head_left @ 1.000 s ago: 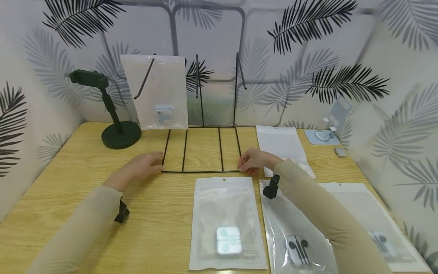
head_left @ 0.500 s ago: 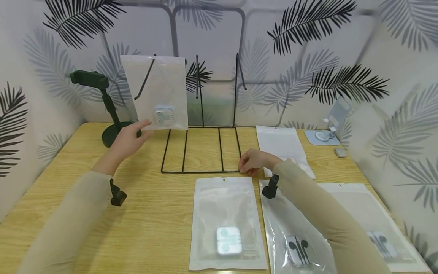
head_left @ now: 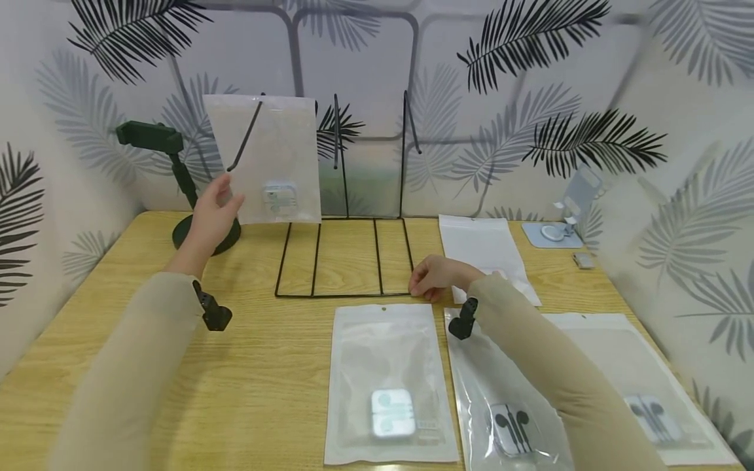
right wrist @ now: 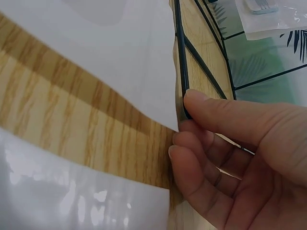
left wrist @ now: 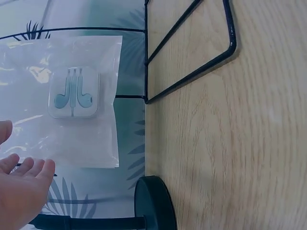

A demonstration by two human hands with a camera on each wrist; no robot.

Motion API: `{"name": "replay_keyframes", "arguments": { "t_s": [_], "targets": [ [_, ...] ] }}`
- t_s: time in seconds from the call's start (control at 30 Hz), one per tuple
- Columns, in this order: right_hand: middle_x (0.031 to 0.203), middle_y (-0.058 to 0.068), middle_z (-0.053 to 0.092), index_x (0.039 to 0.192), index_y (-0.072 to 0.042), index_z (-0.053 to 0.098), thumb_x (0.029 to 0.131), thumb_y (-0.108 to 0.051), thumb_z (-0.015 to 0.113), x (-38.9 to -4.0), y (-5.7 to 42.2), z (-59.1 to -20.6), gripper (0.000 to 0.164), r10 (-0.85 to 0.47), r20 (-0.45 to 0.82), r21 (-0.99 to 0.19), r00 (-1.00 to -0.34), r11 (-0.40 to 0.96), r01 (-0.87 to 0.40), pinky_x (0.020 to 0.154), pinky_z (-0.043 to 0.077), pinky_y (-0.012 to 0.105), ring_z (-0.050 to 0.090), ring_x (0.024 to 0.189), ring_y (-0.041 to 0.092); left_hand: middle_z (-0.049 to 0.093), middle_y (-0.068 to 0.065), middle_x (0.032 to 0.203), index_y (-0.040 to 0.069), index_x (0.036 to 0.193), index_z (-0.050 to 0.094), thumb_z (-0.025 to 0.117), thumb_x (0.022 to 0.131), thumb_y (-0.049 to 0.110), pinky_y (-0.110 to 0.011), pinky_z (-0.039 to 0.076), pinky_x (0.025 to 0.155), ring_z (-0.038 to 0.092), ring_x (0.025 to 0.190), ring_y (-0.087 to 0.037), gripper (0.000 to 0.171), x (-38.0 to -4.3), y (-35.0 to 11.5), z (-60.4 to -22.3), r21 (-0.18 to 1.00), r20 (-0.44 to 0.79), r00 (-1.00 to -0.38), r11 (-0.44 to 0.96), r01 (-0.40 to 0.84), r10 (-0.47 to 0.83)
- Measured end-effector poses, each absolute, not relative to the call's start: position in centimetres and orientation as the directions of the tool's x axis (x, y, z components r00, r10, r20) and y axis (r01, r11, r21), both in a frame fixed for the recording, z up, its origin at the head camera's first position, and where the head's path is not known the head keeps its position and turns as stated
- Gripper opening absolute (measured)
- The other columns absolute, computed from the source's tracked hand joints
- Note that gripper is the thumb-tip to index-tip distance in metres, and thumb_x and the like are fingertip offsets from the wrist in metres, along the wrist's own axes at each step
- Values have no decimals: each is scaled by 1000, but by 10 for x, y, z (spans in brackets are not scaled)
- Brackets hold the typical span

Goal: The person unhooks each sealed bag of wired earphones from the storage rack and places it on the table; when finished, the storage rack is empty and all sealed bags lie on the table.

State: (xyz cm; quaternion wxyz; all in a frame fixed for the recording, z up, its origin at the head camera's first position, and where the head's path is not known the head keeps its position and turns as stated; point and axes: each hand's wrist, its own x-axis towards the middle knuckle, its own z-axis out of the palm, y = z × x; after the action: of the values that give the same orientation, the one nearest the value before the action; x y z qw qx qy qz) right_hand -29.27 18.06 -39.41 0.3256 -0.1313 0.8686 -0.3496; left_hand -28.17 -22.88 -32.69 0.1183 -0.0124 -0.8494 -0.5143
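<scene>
A black wire rack (head_left: 341, 296) stands on the wooden table, with hooks at its top. On its left hook hangs a white zip pouch (head_left: 277, 144) holding boxed earphones (left wrist: 73, 92). My left hand (head_left: 207, 219) is raised at the pouch's left edge, near the hook's tip, thumb and fingers apart. In the left wrist view nothing lies between those fingers; whether they touch the pouch I cannot tell. My right hand (head_left: 440, 275) pinches the rack's front right corner between thumb and forefinger, seen closely in the right wrist view.
In front lie an earphone pouch (head_left: 385, 353), a clear-fronted one (head_left: 489, 373) and another (head_left: 595, 340), partly under the right arm. A smaller white pouch (head_left: 483, 242) lies behind. A dark green stand (head_left: 206, 235) is back left, a pale blue phone stand (head_left: 554, 235) back right.
My left hand has left the rack's front left corner and risen back and up to the hanging pouch's left edge. The right hand keeps its place on the rack.
</scene>
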Motion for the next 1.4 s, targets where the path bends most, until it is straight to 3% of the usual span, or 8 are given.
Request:
{"name": "replay_keyframes", "arguments": {
  "t_s": [0.53,0.87,1.13,1.4],
  "targets": [
    [65,1,56,89,0,67,83,-8,69,-292,180,-392,10,-450,-481,-694,-753,720,13,55,52,27,53,57,13,7,-10,153,7,149,4,44,98,26,-36,19,108,13,137,-23,68,-294,-234,-326,917,154,-979,390,91,-135],
    [66,1,56,82,-6,68,83,-11,69,-292,179,-393,5,-430,-486,-686,-760,727,27,55,52,27,53,58,13,11,-13,152,5,148,4,43,98,28,-36,18,109,13,137,-24,68,-295,-232,-324,908,155,-981,409,96,-114],
    [65,2,56,80,-7,68,83,-10,69,-293,179,-395,5,-440,-484,-695,-757,718,27,54,52,26,52,57,13,-2,-8,153,7,148,-3,43,98,30,-40,17,109,7,138,-23,72,-294,-232,-321,911,129,-987,405,81,-93],
    [64,2,55,83,-4,68,83,-8,69,-291,181,-393,4,-467,-471,-706,-748,708,2,54,51,26,52,56,13,9,-14,152,5,148,2,43,98,29,-38,15,109,10,138,-25,69,-292,-229,-320,899,170,-982,422,121,-81]
  ]
}}
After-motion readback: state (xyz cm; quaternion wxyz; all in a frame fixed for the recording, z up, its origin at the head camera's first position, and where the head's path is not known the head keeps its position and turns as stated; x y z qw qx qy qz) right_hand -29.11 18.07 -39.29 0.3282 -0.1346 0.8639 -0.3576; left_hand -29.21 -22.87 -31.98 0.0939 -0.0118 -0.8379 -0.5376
